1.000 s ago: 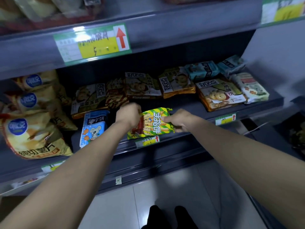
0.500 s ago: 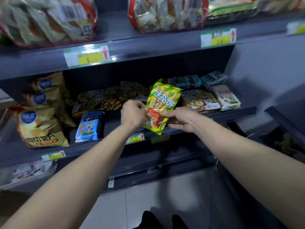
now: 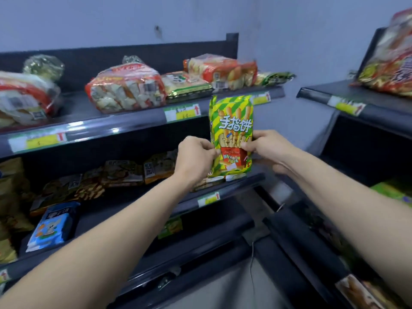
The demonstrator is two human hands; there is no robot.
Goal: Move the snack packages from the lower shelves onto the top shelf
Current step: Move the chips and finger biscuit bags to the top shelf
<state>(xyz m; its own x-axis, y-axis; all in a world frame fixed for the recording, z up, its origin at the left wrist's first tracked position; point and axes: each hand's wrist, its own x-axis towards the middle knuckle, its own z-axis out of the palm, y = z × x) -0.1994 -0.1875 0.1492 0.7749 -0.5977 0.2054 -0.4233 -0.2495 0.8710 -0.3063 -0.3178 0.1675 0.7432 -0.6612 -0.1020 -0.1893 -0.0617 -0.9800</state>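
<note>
A green and yellow striped snack package [image 3: 231,121] stands upright in the air in front of the shelves, its top level with the top shelf's [image 3: 133,123] front edge. My left hand [image 3: 196,156] pinches its lower left side. My right hand [image 3: 266,148] grips its lower right side, thumb on the front. On the top shelf lie several large red and clear bread bags [image 3: 126,89]. The lower shelves hold more snack packs, among them a blue pack [image 3: 52,226] and several brown biscuit packs [image 3: 123,173].
A second dark shelf unit [image 3: 347,101] stands at the right with a red and yellow bag [image 3: 392,63] on top. Yellow chip bags [image 3: 11,197] fill the left edge. A bare wall rises behind the top shelf. Grey floor lies below.
Both hands have lifted the green and yellow package from the lower shelf up to the top shelf's edge and turned it upright. My view has tilted upward, showing the top shelf.
</note>
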